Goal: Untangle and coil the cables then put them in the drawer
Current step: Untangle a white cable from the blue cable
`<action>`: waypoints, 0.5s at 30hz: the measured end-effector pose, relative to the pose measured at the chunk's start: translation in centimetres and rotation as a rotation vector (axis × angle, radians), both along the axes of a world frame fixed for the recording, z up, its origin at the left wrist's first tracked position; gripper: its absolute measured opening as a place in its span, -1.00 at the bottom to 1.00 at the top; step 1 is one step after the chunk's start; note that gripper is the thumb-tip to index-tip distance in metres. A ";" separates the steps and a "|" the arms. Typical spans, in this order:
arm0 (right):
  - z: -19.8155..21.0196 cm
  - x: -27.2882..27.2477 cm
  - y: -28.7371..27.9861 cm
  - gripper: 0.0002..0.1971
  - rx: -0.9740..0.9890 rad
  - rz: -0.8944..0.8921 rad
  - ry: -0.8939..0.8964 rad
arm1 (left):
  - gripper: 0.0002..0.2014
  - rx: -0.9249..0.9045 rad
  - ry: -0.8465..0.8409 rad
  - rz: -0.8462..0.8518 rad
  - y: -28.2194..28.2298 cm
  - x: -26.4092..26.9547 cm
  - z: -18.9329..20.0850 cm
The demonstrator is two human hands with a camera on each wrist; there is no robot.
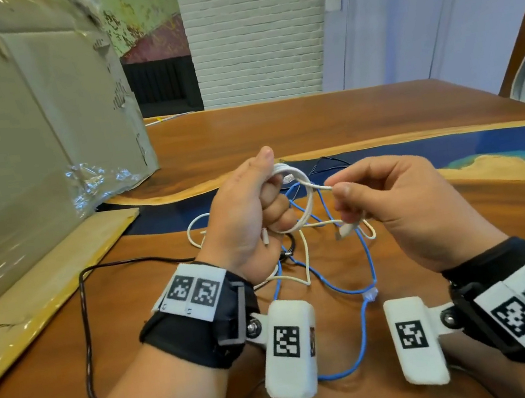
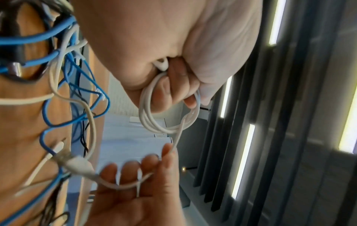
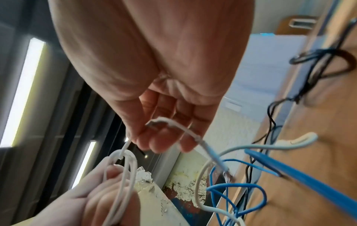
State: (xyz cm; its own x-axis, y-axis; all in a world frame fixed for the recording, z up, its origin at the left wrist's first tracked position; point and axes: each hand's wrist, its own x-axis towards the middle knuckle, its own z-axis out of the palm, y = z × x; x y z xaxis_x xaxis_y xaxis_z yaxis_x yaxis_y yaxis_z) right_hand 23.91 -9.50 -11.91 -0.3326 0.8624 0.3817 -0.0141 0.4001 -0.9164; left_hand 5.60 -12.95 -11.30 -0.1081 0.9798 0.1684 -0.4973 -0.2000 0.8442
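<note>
- The white cable (image 1: 302, 199) is the one in hand: several loops of it hang from the left hand (image 1: 251, 221), held up above the middle of the table (image 1: 378, 110), close to the near edge.
- The left hand is a closed fist around those loops, thumb pointing up; the left wrist view shows the fingers curled through the coil (image 2: 164, 110) and a white plug tucked in the fist.
- The right hand (image 1: 401, 206) pinches the cable's free tail between thumb and forefinger, just beside the coil, with the end plug (image 1: 346, 230) dangling under the curled fingers.
- The two hands sit close together, joined by that short stretch of cable.
- By my reckoning this coil is nearly wound; what remains is to wrap or tuck the tail.
- Under the hands, a blue cable (image 1: 356, 287), a cream cable (image 1: 303, 261) and a thin black cable (image 1: 85, 332) lie looped over each other on the table, not coiled; the black one trails off toward the left edge.
- So most of the job looks undone: those three need separating and winding, and nothing is stowed that I can see.
- No drawer shows in any view.
- A large cardboard box (image 1: 15, 118) stands along the table's left side.
</note>
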 end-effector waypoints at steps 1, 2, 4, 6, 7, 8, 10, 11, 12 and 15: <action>0.0 -0.2 -0.1 -0.84 0.041 -0.012 -0.037 | -0.64 -0.010 -0.046 -0.029 -0.1 0.0 0.2; 0.0 -0.3 -0.2 -0.86 0.062 -0.023 -0.062 | -0.65 -0.017 -0.082 -0.054 -0.2 0.0 0.2; -0.3 -0.8 -0.3 -0.88 0.099 -0.074 -0.100 | -0.66 -0.022 -0.130 -0.091 -0.3 0.1 0.3; -0.5 -1.0 -0.3 -0.90 0.104 -0.114 -0.127 | -0.67 -0.031 -0.165 -0.108 -0.3 0.3 0.2; -0.6 -1.0 -0.4 -0.91 0.090 -0.116 -0.133 | -0.67 -0.040 -0.181 -0.111 -0.3 0.3 0.1; -0.6 -1.0 -0.4 -0.91 0.073 -0.111 -0.136 | -0.66 -0.049 -0.194 -0.112 -0.3 0.3 0.1; -0.7 -1.3 -0.6 -0.90 0.038 -0.098 -0.117 | -0.65 -0.067 -0.211 -0.105 -0.2 0.4 -0.1; -0.7 -1.5 -0.8 -0.90 0.012 -0.091 -0.088 | -0.63 -0.072 -0.215 -0.101 -0.2 0.4 -0.1; -0.8 -1.8 -0.9 -0.89 -0.020 -0.083 -0.048 | -0.61 -0.073 -0.219 -0.095 -0.1 0.4 -0.2; -1.0 -2.4 -1.1 -0.87 -0.138 -0.061 0.086 | -0.58 -0.062 -0.221 -0.082 0.1 0.6 -0.5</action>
State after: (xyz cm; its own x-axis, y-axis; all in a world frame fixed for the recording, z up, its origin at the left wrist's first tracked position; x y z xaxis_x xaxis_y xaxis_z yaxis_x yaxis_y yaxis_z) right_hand 21.52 -10.58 -12.86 -0.2497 0.9260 0.2830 -0.0743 0.2731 -0.9591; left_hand 6.24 -12.83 -11.82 -0.0549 0.9946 0.0883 -0.6841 -0.1018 0.7222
